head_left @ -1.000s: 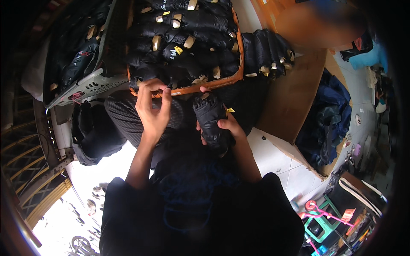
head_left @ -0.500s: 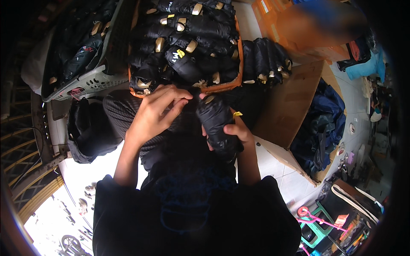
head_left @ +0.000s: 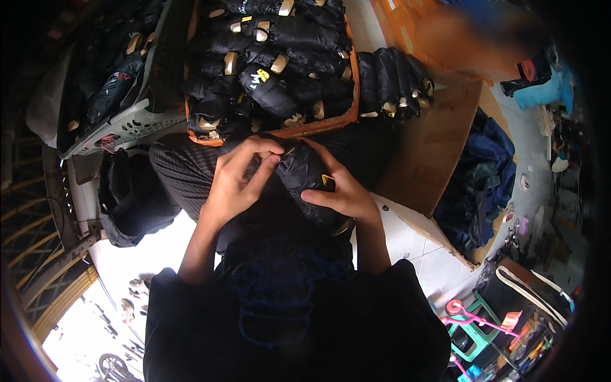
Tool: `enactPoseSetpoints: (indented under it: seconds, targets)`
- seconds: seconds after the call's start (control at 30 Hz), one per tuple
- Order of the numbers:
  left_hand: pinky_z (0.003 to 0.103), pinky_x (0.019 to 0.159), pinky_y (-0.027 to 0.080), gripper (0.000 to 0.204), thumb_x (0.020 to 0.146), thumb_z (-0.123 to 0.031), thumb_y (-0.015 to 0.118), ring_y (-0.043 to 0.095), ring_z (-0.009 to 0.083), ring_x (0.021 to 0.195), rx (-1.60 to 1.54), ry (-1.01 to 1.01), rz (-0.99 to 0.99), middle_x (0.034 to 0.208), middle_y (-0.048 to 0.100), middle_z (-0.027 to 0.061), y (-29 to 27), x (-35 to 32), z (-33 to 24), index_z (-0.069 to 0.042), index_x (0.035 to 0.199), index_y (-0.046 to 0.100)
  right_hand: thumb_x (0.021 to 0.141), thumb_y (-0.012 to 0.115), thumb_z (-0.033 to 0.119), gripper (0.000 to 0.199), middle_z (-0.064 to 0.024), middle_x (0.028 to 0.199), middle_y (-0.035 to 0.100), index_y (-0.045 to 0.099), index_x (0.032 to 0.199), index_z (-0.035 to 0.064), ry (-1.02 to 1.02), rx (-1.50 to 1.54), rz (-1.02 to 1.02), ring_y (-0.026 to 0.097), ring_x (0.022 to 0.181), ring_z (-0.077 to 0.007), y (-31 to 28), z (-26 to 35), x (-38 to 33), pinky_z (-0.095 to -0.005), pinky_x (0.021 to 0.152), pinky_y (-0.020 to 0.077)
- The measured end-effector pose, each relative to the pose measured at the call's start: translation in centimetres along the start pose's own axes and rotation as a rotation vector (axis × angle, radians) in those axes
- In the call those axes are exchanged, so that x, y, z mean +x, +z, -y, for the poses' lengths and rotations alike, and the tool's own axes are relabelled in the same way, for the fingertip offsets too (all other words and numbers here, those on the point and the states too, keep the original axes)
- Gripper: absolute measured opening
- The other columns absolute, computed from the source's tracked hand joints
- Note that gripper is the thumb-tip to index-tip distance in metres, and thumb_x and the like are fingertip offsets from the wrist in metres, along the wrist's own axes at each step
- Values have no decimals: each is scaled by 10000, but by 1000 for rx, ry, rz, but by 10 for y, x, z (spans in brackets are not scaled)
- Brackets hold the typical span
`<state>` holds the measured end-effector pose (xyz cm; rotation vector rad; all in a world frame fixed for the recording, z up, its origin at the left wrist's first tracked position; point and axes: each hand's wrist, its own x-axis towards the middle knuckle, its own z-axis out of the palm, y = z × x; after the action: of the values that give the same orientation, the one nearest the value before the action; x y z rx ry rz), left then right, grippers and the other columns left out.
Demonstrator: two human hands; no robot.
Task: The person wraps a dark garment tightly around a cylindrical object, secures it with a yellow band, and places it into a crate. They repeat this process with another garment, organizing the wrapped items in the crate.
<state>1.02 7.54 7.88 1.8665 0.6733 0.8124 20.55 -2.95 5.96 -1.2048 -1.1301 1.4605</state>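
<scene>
At centre, on the lap: black padded bundle (head_left: pixel 304 181), just below the orange tray.
Left hand (head_left: pixel 237 184): fingers curled, pinching the bundle's top edge at its 10 o'clock.
Right hand (head_left: pixel 340 194): clasped on the bundle's side at 4 o'clock, beside a yellow tag (head_left: pixel 327 181).
Orange tray (head_left: pixel 351 95): 12 o'clock, packed with black bundles bearing tan labels.
Grey basket (head_left: pixel 130 124): 10 o'clock.
Cardboard sheet (head_left: pixel 433 153): 2 o'clock.

Both hands close together before the chest, left hand (head_left: pixel 237 181) fingers curled, right hand (head_left: pixel 340 194) cupped.
</scene>
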Motion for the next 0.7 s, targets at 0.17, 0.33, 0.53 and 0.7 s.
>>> enactPoseSetpoints:
  seconds: [0.17,0.33,0.53,0.7]
  targets:
    - [286,719,506,145,865,87,625,642,188,802,2,49,22,902,655,108,1,-2,4,19,992,637,773,786,204,878,-153,1246,570,305,1473,-14,-3,-59,-46,562,1143,-206,4,-4,-2,-336,1000,418]
    - [305,705,495,152,852,96,630,622,208,783,-21,11,30,878,650,112,3,-6,-2,16,980,637,747,799,187,903,-161,1319,549,310,1490,31,49,-172,-44,585,1170,-253,7,7,-2,-351,996,435]
    - [315,696,488,167,837,93,649,605,223,757,-2,74,37,845,644,111,7,-9,-3,14,983,637,735,785,260,940,-254,1259,588,282,1498,42,-171,-434,-125,623,1096,-399,6,-7,-2,-407,935,473]
    - [313,682,485,152,846,83,643,612,223,769,17,67,60,840,640,122,11,-14,-5,23,986,632,731,774,249,923,-245,1200,617,292,1497,70,-38,-507,-123,636,1025,-415,8,2,-5,-426,859,500]
